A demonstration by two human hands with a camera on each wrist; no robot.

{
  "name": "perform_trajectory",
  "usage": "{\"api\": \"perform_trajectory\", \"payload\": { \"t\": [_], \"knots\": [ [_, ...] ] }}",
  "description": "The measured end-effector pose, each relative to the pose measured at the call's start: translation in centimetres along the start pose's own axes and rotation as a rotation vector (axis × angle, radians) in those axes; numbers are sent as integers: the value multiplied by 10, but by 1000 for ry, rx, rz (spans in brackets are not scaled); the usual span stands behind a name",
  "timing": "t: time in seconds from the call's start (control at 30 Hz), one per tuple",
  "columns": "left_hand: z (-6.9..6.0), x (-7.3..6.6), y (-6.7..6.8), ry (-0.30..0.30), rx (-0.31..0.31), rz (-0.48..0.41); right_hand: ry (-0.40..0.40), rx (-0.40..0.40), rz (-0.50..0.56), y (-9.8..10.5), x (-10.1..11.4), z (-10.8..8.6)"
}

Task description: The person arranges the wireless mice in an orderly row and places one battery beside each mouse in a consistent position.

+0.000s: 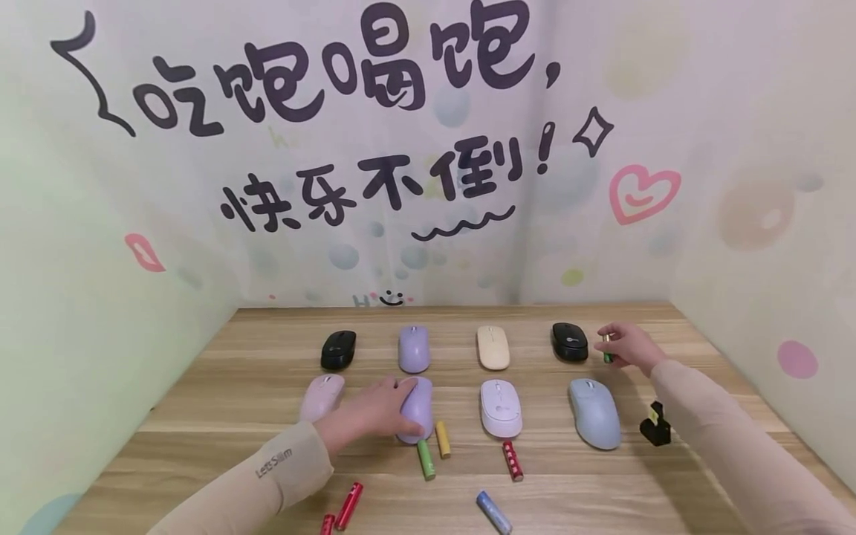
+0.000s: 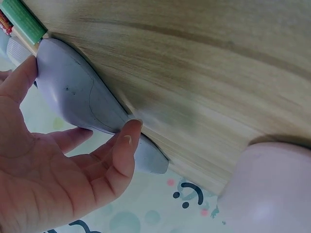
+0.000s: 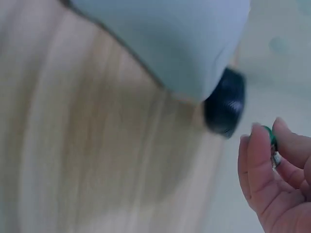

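Note:
In the head view my left hand (image 1: 377,407) grips a purple computer mouse (image 1: 418,411) in the front row, thumb at its near end. The left wrist view shows the thumb and fingertips of that hand (image 2: 73,170) against the sides of the mouse (image 2: 68,87). My right hand (image 1: 631,346) pinches a small battery (image 1: 607,349) with a green part, just right of a black mouse (image 1: 570,342) in the back row. In the right wrist view the battery (image 3: 275,150) sits between thumb and fingertips, mostly covered.
Beside the left hand lie a green battery (image 1: 426,459), a yellow battery (image 1: 443,439) and a pink mouse (image 1: 322,397). White (image 1: 501,409) and blue (image 1: 594,413) mice stand rightward. Red (image 1: 513,461) and blue (image 1: 493,513) batteries lie nearer. A black object (image 1: 656,425) stands near the right sleeve.

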State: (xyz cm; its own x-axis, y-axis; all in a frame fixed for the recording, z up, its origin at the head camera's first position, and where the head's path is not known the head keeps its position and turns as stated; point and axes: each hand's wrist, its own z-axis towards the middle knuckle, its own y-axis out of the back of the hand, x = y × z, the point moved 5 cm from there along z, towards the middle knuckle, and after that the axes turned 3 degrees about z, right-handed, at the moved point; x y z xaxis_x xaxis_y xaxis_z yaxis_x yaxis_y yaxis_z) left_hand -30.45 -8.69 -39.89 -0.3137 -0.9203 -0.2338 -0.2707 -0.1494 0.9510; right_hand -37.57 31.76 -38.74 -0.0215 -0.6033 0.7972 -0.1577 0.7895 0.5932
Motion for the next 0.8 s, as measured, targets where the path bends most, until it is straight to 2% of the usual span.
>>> {"api": "perform_trajectory", "payload": {
  "t": [0.2,0.4,0.6,0.8],
  "knots": [
    [3,-1,-1,-3,3,-4,-35,-23,-118,5,-26,22],
    [4,-1,-4,-3,10,-4,8,-34,-242,6,-44,37],
    [2,-2,-4,9,5,-10,1,-34,-340,2,-46,42],
    [0,-1,-2,25,3,-28,89,-10,-385,-5,-42,48]
  ]
}}
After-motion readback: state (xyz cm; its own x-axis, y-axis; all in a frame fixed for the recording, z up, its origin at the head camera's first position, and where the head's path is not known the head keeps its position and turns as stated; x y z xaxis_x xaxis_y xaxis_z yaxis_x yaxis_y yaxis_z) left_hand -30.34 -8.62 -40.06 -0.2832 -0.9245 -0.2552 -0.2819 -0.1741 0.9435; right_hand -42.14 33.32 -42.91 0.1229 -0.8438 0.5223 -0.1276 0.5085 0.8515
